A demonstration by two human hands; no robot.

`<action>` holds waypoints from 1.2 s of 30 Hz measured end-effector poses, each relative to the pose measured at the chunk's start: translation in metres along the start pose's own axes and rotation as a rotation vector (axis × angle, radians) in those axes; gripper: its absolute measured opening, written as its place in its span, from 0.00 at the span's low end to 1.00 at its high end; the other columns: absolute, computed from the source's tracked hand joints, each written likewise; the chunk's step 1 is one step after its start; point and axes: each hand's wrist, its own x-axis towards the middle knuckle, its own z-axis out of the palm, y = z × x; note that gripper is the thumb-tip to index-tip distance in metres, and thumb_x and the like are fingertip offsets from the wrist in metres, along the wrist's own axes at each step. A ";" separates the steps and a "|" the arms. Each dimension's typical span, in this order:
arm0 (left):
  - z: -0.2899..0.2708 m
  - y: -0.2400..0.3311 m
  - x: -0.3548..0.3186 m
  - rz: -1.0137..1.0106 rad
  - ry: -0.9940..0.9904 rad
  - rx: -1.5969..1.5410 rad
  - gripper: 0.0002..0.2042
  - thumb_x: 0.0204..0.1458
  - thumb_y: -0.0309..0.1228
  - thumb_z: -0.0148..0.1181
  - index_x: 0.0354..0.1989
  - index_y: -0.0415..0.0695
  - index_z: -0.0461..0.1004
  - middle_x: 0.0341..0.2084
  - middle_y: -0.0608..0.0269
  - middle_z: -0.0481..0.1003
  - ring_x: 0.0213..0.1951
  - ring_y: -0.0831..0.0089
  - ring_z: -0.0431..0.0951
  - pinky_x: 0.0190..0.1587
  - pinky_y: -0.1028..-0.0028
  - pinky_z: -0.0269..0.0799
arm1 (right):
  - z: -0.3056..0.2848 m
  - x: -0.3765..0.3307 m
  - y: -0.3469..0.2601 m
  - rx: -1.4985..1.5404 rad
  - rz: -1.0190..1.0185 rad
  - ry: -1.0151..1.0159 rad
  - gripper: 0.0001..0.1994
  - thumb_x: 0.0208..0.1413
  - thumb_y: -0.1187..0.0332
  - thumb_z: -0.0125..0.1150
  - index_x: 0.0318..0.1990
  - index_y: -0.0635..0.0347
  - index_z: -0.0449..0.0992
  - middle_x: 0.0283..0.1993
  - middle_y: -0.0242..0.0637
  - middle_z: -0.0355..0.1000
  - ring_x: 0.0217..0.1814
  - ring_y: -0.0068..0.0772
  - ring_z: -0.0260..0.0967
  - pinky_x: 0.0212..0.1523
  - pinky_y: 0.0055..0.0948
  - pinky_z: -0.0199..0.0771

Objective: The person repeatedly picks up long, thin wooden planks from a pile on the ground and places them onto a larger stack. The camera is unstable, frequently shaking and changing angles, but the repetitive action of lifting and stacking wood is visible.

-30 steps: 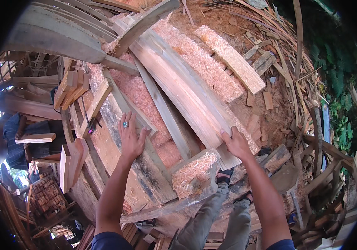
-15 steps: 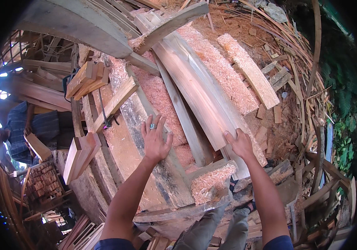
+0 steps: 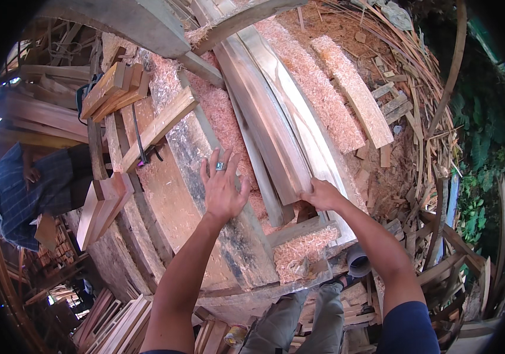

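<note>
A long brown plank (image 3: 264, 124) lies slanted across the middle, its near end toward me. My right hand (image 3: 323, 194) is closed around the near right corner of that plank, which is tipped so its edge shows. Just right of it lies a paler board (image 3: 302, 118) with wavy light grain. My left hand (image 3: 226, 189), wearing a ring with a green stone, has its fingers spread. It is over the weathered, dark-stained beam (image 3: 232, 236) left of the plank; whether the palm touches the beam cannot be made out.
Pink wood shavings (image 3: 224, 121) fill the gaps around the boards. A shavings-covered plank (image 3: 353, 91) lies to the right. Stacked blocks (image 3: 108, 203) and a crosswise batten (image 3: 158, 130) stand left. Another person in a dark striped garment (image 3: 31, 192) is at far left. Heavy timber (image 3: 128, 26) crosses the top.
My right hand has moved left with the near end of the plank, which has tilted onto its edge. More of the pale board beside it shows. My left hand stays spread over the beam.
</note>
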 end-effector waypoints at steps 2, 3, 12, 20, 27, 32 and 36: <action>0.000 -0.002 0.000 -0.001 -0.002 0.005 0.27 0.51 0.39 0.51 0.61 0.44 0.63 0.63 0.52 0.62 0.69 0.51 0.49 0.69 0.46 0.32 | -0.004 -0.003 -0.006 0.060 0.008 -0.034 0.33 0.52 0.45 0.58 0.43 0.77 0.69 0.33 0.57 0.76 0.36 0.50 0.77 0.45 0.41 0.74; 0.000 -0.003 0.000 0.004 -0.001 0.002 0.27 0.51 0.40 0.51 0.61 0.44 0.63 0.63 0.52 0.62 0.69 0.51 0.49 0.69 0.46 0.32 | -0.005 -0.004 -0.007 0.059 0.005 -0.032 0.33 0.52 0.45 0.58 0.43 0.77 0.69 0.32 0.56 0.76 0.34 0.49 0.77 0.43 0.40 0.74; 0.001 -0.003 0.001 0.027 0.013 0.006 0.28 0.52 0.42 0.52 0.61 0.43 0.64 0.62 0.52 0.63 0.68 0.50 0.50 0.68 0.47 0.33 | 0.016 -0.019 0.034 -0.080 -0.104 -0.020 0.35 0.50 0.41 0.58 0.41 0.76 0.70 0.30 0.55 0.76 0.33 0.51 0.77 0.41 0.40 0.74; -0.003 -0.001 0.000 0.000 -0.012 0.001 0.28 0.51 0.40 0.52 0.60 0.44 0.64 0.62 0.52 0.62 0.68 0.51 0.50 0.69 0.47 0.32 | 0.002 -0.020 0.034 -0.189 0.005 -0.337 0.40 0.44 0.30 0.59 0.32 0.71 0.77 0.35 0.55 0.76 0.38 0.52 0.75 0.42 0.39 0.72; -0.002 0.002 0.002 0.001 -0.003 -0.020 0.27 0.51 0.41 0.51 0.60 0.44 0.64 0.61 0.53 0.62 0.69 0.51 0.49 0.69 0.46 0.31 | 0.031 0.006 0.026 -0.300 -0.124 -0.335 0.43 0.48 0.26 0.48 0.30 0.68 0.80 0.30 0.52 0.76 0.37 0.50 0.76 0.43 0.41 0.73; -0.001 -0.002 0.000 -0.006 -0.022 -0.021 0.29 0.50 0.42 0.52 0.61 0.41 0.64 0.60 0.52 0.62 0.68 0.52 0.49 0.69 0.45 0.32 | 0.018 0.019 -0.007 -0.398 0.086 -0.502 0.42 0.55 0.29 0.40 0.30 0.69 0.80 0.35 0.55 0.76 0.43 0.52 0.75 0.47 0.43 0.72; -0.004 -0.002 0.000 -0.017 -0.032 -0.045 0.28 0.49 0.40 0.52 0.60 0.44 0.64 0.61 0.53 0.63 0.69 0.52 0.48 0.69 0.47 0.30 | 0.022 0.023 0.001 -0.403 -0.082 -0.091 0.38 0.55 0.31 0.44 0.33 0.67 0.78 0.38 0.52 0.76 0.44 0.53 0.74 0.46 0.45 0.71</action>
